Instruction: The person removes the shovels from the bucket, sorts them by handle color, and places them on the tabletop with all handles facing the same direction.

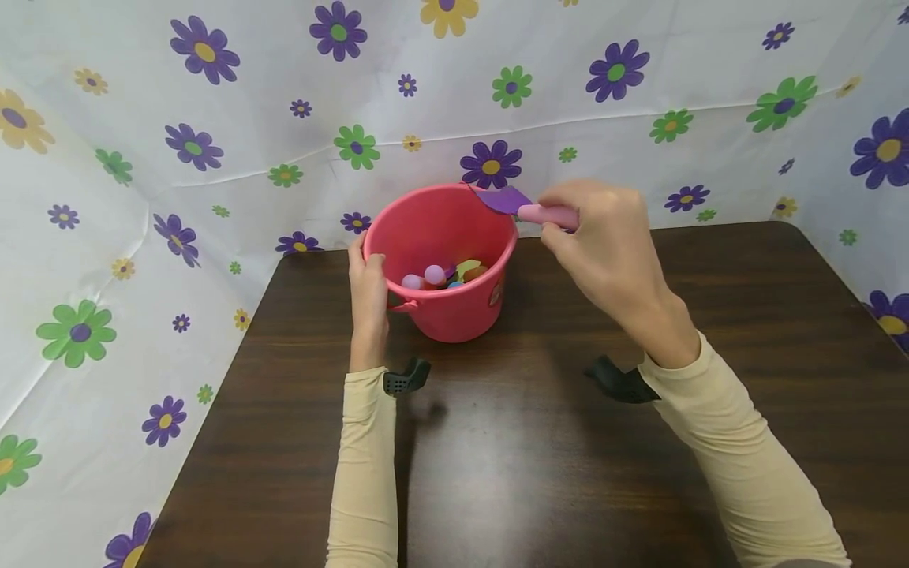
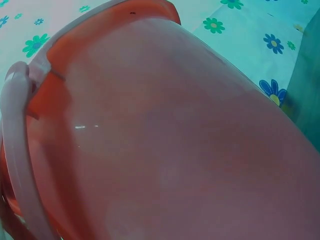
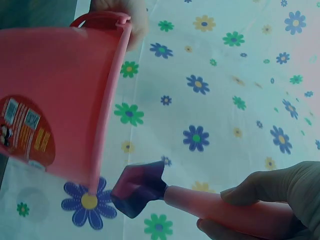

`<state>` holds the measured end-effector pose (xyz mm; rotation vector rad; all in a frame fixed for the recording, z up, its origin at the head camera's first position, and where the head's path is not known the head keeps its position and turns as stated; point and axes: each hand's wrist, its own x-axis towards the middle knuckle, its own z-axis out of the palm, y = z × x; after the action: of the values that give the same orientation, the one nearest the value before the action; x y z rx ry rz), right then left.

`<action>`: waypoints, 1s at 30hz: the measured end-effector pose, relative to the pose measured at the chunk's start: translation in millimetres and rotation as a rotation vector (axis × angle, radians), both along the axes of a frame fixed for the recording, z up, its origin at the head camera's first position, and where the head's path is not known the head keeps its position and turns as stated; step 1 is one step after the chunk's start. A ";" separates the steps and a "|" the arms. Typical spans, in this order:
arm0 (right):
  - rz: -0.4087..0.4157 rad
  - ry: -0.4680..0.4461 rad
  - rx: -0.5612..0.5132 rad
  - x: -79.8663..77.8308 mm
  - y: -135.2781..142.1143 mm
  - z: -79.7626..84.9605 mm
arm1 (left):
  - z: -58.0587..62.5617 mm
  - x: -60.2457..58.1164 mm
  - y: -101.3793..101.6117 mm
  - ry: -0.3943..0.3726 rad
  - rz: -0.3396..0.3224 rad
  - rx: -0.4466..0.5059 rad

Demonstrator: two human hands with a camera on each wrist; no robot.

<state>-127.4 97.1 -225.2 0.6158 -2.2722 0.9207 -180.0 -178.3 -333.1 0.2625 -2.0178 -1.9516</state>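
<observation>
Shovel (image 1: 524, 210) in the right hand (image 1: 604, 237), bucket (image 1: 454, 319) in the left hand (image 1: 368, 292).
Right fingers pinch the shovel's pink handle; its purple blade is just left of that hand, by the bucket's rim. The left hand grips the rim, with colourful pieces (image 1: 435, 274) inside to its right. Facing the right hand, a rounded label (image 3: 30, 132) bears a QR code and illegible print.

In the head view I get bright light, with pale glare on the desk (image 1: 469, 481) toward six o'clock and soft shadows beside the sleeves (image 1: 364, 473). My left wrist view shows teal haze and small glints on the bucket (image 2: 175, 140) toward nine; the right washes pink at two o'clock.
</observation>
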 end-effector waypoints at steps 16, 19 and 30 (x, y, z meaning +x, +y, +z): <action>-0.111 -0.011 -0.008 -1.8 28.7 -20.6 | -0.6 0.9 2.0 -0.001 0.006 0.010; -0.122 -0.001 -0.010 -3.0 32.1 -26.4 | -0.5 0.5 1.3 -0.009 0.008 0.013; -0.188 -0.005 -0.026 -9.0 44.3 -48.6 | 0.2 0.9 2.4 0.010 0.002 0.008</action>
<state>-136.4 141.4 -273.8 0.3806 -2.2740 0.8584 -179.0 -176.0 -332.9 0.2561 -2.0027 -1.9565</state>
